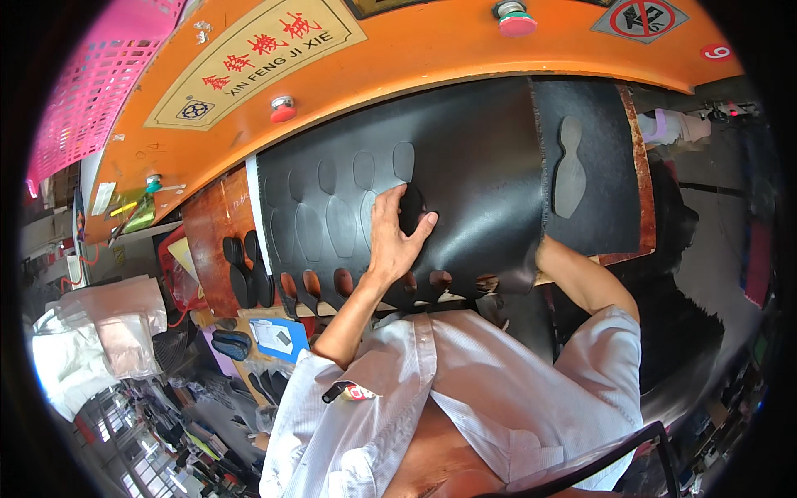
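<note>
A large black sheet (481, 158), likely rubber or leather, lies bent over the work surface, its near edge drooping toward me. Rows of sole-shaped outlines (336, 226) are cut into its left half, and a line of holes (343, 282) runs along the near edge. My left hand (397, 232) rests on the sheet with thumb and fingers apart, around a dark sole-shaped opening (410, 209). At the sheet's right edge my right forearm (581, 274) reaches underneath; the sheet hides that hand. A grey sole-shaped piece (569, 170) lies on a black panel (610, 166) to the right.
An orange machine beam (398, 58) with red buttons (283, 109) spans the far side. Black sole-shaped pieces (242, 278) stand at the sheet's left on a brown board (217, 220). A blue clipboard (278, 339) and a pink basket (91, 91) are on the left.
</note>
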The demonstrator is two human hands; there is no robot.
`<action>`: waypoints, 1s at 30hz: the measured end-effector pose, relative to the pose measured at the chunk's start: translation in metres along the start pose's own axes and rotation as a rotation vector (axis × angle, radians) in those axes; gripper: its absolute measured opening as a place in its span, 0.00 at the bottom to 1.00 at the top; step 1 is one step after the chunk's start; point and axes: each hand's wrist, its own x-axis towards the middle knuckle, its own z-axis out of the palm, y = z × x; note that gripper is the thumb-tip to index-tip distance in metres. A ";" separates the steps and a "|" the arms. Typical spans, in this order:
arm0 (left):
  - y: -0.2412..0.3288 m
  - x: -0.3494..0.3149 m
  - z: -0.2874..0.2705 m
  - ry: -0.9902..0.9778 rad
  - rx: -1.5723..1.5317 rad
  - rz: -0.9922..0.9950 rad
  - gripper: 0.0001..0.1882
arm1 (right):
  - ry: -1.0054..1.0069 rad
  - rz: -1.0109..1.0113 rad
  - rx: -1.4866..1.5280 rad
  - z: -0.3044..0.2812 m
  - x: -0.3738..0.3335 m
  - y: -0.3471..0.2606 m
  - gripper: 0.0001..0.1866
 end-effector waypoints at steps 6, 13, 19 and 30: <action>-0.003 0.017 -0.020 -0.099 0.029 0.067 0.22 | 0.008 -0.052 0.172 0.018 -0.013 -0.016 0.17; -0.008 0.040 -0.041 -0.254 -0.198 -0.019 0.20 | 0.632 -0.800 -0.256 -0.029 -0.061 -0.055 0.18; -0.008 0.050 -0.040 -0.265 0.120 0.170 0.21 | 0.333 -1.286 -1.275 0.037 -0.001 0.010 0.27; -0.008 0.065 -0.081 -0.448 -0.276 -0.133 0.20 | 0.649 -1.399 -1.471 0.069 0.063 0.023 0.27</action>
